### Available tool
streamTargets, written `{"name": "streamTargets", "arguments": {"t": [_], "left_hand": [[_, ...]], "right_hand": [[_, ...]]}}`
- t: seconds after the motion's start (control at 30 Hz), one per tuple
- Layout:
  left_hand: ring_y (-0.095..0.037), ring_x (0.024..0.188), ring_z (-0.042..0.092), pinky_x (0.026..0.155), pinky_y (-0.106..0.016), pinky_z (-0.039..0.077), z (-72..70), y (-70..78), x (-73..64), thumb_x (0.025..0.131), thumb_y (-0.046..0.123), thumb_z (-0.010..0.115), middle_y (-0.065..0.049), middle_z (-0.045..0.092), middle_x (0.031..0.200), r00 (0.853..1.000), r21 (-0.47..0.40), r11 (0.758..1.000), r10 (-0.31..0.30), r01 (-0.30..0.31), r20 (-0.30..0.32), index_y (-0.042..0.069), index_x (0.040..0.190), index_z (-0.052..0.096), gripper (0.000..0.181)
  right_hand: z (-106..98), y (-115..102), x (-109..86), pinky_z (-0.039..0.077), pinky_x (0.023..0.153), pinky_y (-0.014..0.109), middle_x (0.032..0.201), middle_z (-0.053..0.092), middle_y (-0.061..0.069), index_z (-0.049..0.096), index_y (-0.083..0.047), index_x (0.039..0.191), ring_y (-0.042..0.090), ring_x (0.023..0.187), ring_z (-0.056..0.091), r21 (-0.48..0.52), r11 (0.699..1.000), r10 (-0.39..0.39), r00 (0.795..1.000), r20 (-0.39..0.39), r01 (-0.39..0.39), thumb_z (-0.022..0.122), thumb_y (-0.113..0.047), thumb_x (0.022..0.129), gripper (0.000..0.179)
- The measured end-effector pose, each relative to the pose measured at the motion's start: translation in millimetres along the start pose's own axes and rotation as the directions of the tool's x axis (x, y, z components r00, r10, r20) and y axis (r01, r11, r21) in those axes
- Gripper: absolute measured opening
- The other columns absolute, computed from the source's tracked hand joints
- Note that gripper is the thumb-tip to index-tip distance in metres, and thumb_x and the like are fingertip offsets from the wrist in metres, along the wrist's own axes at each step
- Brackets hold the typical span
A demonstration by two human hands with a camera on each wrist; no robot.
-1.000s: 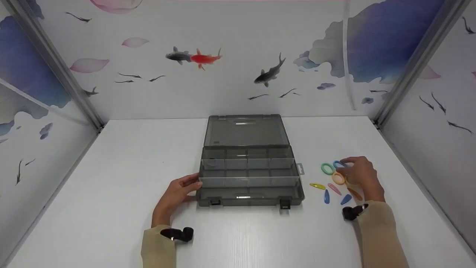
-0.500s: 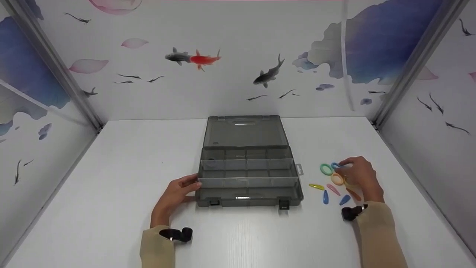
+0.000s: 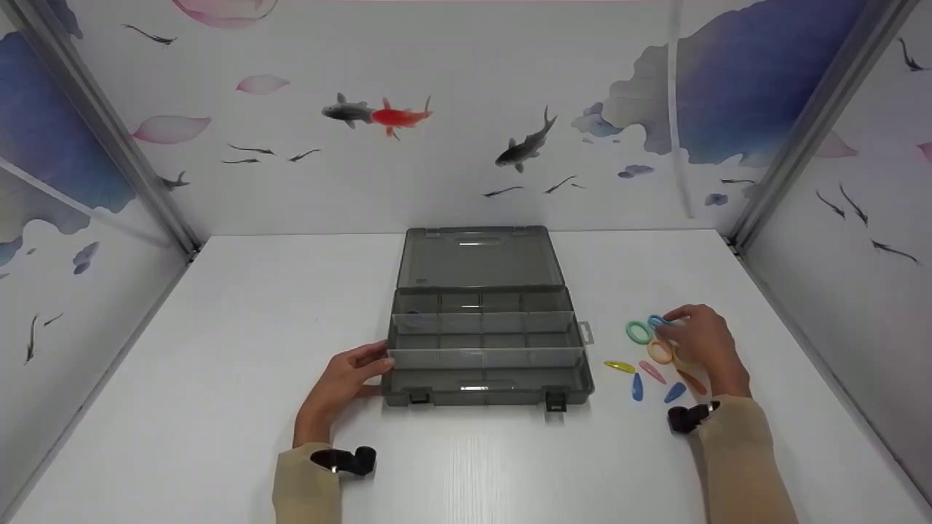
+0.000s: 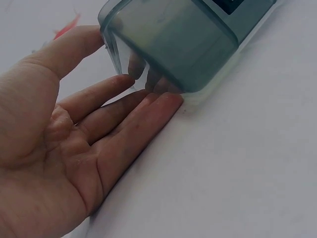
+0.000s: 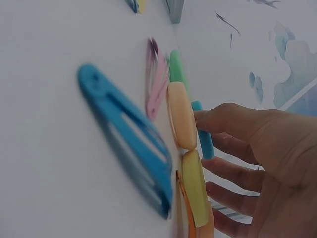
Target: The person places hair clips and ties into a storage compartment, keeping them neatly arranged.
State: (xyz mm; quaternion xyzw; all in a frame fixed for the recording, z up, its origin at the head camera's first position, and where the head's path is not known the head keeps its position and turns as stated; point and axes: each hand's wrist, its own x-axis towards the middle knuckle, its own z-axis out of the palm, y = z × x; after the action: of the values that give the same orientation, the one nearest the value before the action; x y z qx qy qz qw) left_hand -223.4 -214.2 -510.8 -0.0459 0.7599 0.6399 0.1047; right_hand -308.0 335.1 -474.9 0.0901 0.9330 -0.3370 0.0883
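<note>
My right hand point(image 3: 703, 346) pinches a blue hair tie point(image 3: 657, 321) between thumb and fingertips; in the right wrist view the blue hair tie point(image 5: 204, 131) stands tilted at the thumb tip. Close beside it lie a green hair tie point(image 3: 638, 332), an orange hair tie point(image 3: 660, 352) and a yellow hair tie point(image 5: 195, 188), partly under the hand. My left hand point(image 3: 341, 382) rests against the left side of a grey translucent compartment box point(image 3: 484, 397), its thumb on the rim and its nearly straight fingers touching the wall point(image 4: 148, 64). The box's lid point(image 3: 480, 258) lies back.
In front of the hair ties lie several snap hair clips: yellow point(image 3: 619, 367), pink point(image 3: 652, 372), blue point(image 3: 638, 387), another blue point(image 3: 675, 393) and orange point(image 3: 692, 381). Thin dividers point(image 3: 484, 356) split the box. Printed walls point(image 3: 291, 189) enclose the white table point(image 3: 218, 327).
The blue hair tie has shifted slightly left and tilted in my right hand's fingertips. My left hand stays at the box, and the clips lie as before.
</note>
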Motion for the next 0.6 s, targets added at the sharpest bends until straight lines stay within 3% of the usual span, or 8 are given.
{"name": "streamTargets", "arguments": {"t": [0.3, 0.6], "left_hand": [[-0.032, 0.135, 0.054, 0.098, -0.043, 0.056, -3.0, -1.6, 2.0, 0.090, 0.034, 0.075, -0.017, 0.053, 0.149, 1.000, 0.008, 1.000, -0.001, 0.001, -0.019, 0.009, 0.146, 0.051, 0.066], [-0.033, 0.134, 0.055, 0.097, -0.043, 0.056, -2.1, -1.5, -0.1, 0.091, 0.033, 0.074, -0.019, 0.051, 0.150, 1.000, 0.018, 1.000, 0.007, -0.007, 0.006, 0.008, 0.147, 0.050, 0.066]], "right_hand": [[0.0, -9.2, 2.1, 0.038, 0.110, 0.064, 0.149, 0.041, 0.030, 0.052, 0.000, 0.138, 0.047, 0.131, 0.043, 0.049, 0.998, -0.044, 0.998, -0.053, 0.047, 0.062, -0.031, 0.099, 0.051], [3.3, -19.9, -1.8, 0.036, 0.111, 0.065, 0.153, 0.039, 0.029, 0.056, -0.002, 0.135, 0.048, 0.135, 0.040, 0.055, 0.993, -0.096, 0.993, -0.070, 0.100, 0.065, -0.029, 0.098, 0.046]]}}
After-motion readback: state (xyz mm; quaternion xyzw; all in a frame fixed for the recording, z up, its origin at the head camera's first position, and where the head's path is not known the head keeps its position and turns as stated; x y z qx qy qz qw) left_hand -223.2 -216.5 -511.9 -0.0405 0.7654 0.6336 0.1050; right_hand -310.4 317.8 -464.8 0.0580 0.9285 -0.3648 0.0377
